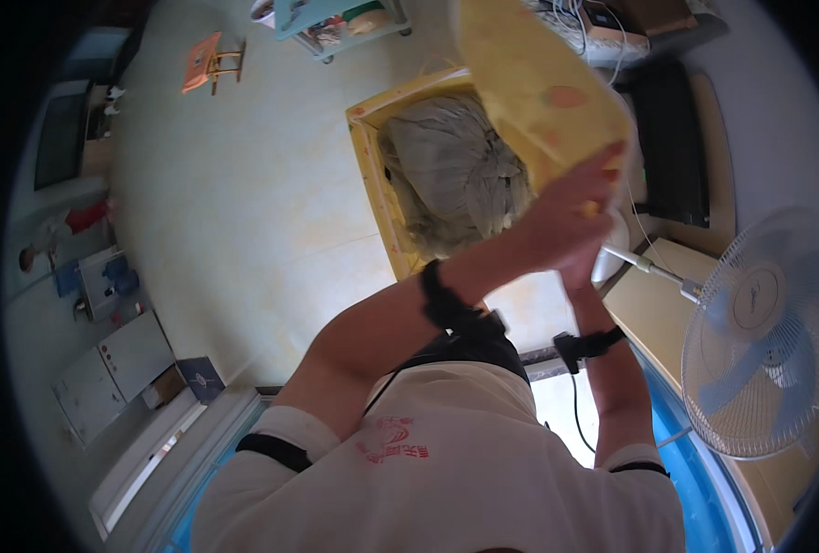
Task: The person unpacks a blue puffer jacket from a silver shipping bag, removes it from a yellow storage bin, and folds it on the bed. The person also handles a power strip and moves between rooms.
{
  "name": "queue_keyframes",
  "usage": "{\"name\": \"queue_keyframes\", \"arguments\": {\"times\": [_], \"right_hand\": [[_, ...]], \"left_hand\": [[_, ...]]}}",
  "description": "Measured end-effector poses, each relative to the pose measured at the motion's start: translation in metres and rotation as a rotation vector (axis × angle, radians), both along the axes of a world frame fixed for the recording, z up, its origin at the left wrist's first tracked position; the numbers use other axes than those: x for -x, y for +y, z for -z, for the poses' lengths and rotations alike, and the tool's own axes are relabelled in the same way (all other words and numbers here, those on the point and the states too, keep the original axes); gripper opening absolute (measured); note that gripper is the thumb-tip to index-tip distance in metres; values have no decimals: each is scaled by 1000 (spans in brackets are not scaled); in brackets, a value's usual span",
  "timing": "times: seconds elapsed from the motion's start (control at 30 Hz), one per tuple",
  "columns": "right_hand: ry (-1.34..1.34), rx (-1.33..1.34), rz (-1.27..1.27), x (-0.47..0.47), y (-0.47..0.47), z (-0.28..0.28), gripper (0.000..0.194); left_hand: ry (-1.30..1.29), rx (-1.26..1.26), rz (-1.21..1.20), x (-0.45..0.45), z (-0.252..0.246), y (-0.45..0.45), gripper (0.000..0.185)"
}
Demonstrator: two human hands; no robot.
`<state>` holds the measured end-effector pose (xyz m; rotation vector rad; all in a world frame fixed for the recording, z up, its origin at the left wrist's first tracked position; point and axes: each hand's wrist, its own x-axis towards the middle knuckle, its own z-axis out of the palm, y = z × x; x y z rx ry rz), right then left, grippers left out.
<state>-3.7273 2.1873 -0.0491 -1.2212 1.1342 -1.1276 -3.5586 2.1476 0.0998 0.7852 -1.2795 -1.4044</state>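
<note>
A yellow fabric storage box (375, 200) with a fruit-like print stands on the floor before me, holding crumpled grey sheer fabric (444, 159). Its yellow flap or cover (547, 83) rises over the right side and runs out past the top edge. My left hand (572, 214) reaches across to the right and grips the near end of this yellow fabric; the fingers are blurred. Just below and against it is my right hand (578, 266), largely hidden behind the left, so its grip cannot be made out. Both wrists wear black straps with small devices.
A standing fan (755, 297) is close on the right beside a light wooden cabinet (658, 297). A black screen (672, 145) and white cables lie beyond. Farther off are a small orange chair (205, 62) and a wheeled rack (340, 41). White cabinets (133, 352) stand at the left.
</note>
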Motion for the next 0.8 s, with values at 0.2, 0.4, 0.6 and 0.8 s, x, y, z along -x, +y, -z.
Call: {"name": "queue_keyframes", "arguments": {"times": [0.2,0.4,0.6,0.8], "right_hand": [[859,-280,702,198,-84,65,60],[865,-730,926,241,-51,122,42],[904,126,273,86,-17,110,36],[1189,50,-374,-70,-56,131,77]], "left_hand": [[-400,0,1,18,32,10,20],[-877,-388,80,-88,163,111,24],[-1126,-710,-66,-177,203,246,24],[-1123,-835,-150,-203,230,308,25]]}}
